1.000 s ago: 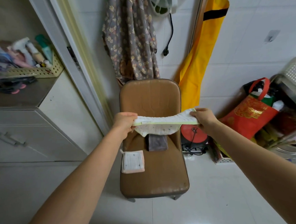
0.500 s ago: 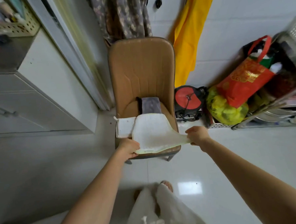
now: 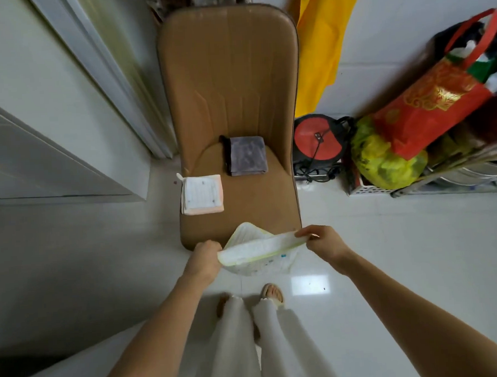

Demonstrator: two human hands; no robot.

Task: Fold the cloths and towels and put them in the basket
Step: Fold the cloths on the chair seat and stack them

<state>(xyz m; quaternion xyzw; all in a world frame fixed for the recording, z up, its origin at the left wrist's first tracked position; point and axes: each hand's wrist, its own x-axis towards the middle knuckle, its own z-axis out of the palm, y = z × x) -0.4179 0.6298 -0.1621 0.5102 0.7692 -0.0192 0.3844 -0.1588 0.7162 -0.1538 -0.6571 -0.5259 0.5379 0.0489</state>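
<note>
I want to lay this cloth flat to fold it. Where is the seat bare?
The chair seat is bare at its front and right, between the pink-edged folded cloth, the grey folded cloth and the front edge, where both hands hold the white cloth. The seat's left edge and back middle are taken.

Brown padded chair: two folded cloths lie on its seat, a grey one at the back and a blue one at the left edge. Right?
Not quite. In the head view the grey folded cloth lies at the back of the brown padded chair, but the left-edge cloth is white with pink trim, not blue.
</note>
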